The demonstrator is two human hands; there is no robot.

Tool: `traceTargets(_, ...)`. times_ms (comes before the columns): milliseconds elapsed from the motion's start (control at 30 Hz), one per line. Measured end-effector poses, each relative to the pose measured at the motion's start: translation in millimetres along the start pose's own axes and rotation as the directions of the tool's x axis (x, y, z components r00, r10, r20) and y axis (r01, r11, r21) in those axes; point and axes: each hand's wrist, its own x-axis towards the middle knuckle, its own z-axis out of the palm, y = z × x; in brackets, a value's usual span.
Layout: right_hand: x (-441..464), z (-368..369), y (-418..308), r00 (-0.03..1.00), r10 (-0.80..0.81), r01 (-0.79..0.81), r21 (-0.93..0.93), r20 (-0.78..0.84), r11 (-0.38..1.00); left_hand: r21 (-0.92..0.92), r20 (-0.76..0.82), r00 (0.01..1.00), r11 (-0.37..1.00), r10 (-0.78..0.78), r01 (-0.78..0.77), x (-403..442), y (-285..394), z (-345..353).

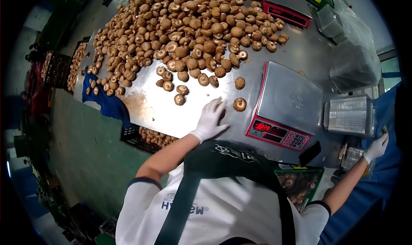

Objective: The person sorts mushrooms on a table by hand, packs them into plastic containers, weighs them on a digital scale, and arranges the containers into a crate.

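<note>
L hand [210, 121], open w/ nothing in it, is just left of a round mushroom [240, 104] nr tabletop's [165, 116] front edge; R hand [376, 149] is farther, can't tell its grip.

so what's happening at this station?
Someone in white gloves is at a metal table covered in part by a big heap of mushrooms. Their left hand rests on the table, fingers spread, near a loose mushroom and holding nothing visible. The right hand is stretched out to the side near the stacked clear trays; can't tell if it's gripping anything. A red scale sits between them, display lit.
</note>
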Motion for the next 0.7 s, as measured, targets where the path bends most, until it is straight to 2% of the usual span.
traceTargets(33,-23.5,-17.3,-74.0,0.987,-0.144,0.132,0.146,0.077,0.980,0.021,0.027,0.997,0.997,0.076,-0.077,12.6,1.4,7.5)
traceTargets(100,-88.1,-14.1,-121.8,0.971,-0.180,0.138,0.248,0.156,0.959,0.091,0.123,0.974,0.975,0.190,-0.202,35.0,-0.3,24.3)
traceTargets(133,-128.7,-7.9,-130.5,0.929,-0.280,0.183,0.358,0.242,0.915,0.128,0.173,0.965,0.967,0.197,-0.221,44.1,-1.2,32.2)
traceTargets(167,-164.3,-8.4,-155.3,0.811,-0.530,0.435,0.352,0.248,0.829,0.163,0.223,0.953,0.956,0.204,-0.243,53.3,-2.2,40.2)
traceTargets(200,-199.5,-9.1,-179.3,0.748,-0.554,0.366,0.470,0.364,0.803,0.188,0.250,0.950,0.954,0.184,-0.234,61.8,-2.5,47.4)
traceTargets(233,-228.2,-5.4,-194.5,0.683,-0.630,0.398,0.536,0.370,0.745,0.176,0.253,0.952,0.959,0.175,-0.223,70.8,-7.8,55.7)
traceTargets(267,-247.5,-8.8,-209.3,0.543,-0.636,0.339,0.549,0.548,0.764,0.145,0.266,0.951,0.969,0.159,-0.202,74.6,-15.5,58.0)
traceTargets(300,-277.6,-2.3,-203.1,0.545,-0.646,0.292,0.601,0.535,0.744,0.112,0.278,0.949,0.977,0.146,-0.183,77.8,-22.5,59.2)
traceTargets(333,-289.2,-9.4,-217.1,0.525,-0.598,0.207,0.591,0.605,0.780,0.079,0.291,0.947,0.984,0.133,-0.162,79.8,-22.3,49.8)
traceTargets(367,-293.4,-15.3,-225.9,0.505,-0.584,0.197,0.574,0.636,0.795,0.019,0.332,0.943,1.000,-0.023,0.018,80.7,-21.2,39.5)
traceTargets(433,-292.6,-17.4,-234.0,0.486,-0.564,0.189,0.550,0.668,0.814,-0.229,0.037,0.997,0.971,-0.062,0.069,86.9,-8.1,29.7)
traceTargets(467,-290.2,-18.1,-238.1,0.486,-0.558,0.189,0.543,0.672,0.818,-0.348,-0.106,0.989,0.935,-0.106,0.063,90.2,0.8,27.4)
traceTargets(533,-293.9,-19.0,-240.7,0.481,-0.559,0.188,0.543,0.675,0.818,-0.612,-0.148,0.989,0.785,0.008,-0.098,113.0,69.4,-20.3)
traceTargets(567,-295.9,-16.4,-239.5,0.486,-0.564,0.190,0.549,0.668,0.814,-0.597,-0.265,0.956,0.758,0.124,-0.263,130.0,94.5,-13.4)
traceTargets(667,-298.2,-12.2,-232.1,0.488,-0.568,0.212,0.542,0.662,0.813,-0.543,-0.464,0.807,0.602,0.365,-0.585,161.8,154.7,6.2)
traceTargets(700,-298.4,-12.1,-228.8,0.480,-0.560,0.211,0.530,0.676,0.821,-0.475,-0.327,0.807,0.653,0.491,-0.590,167.4,161.9,14.1)
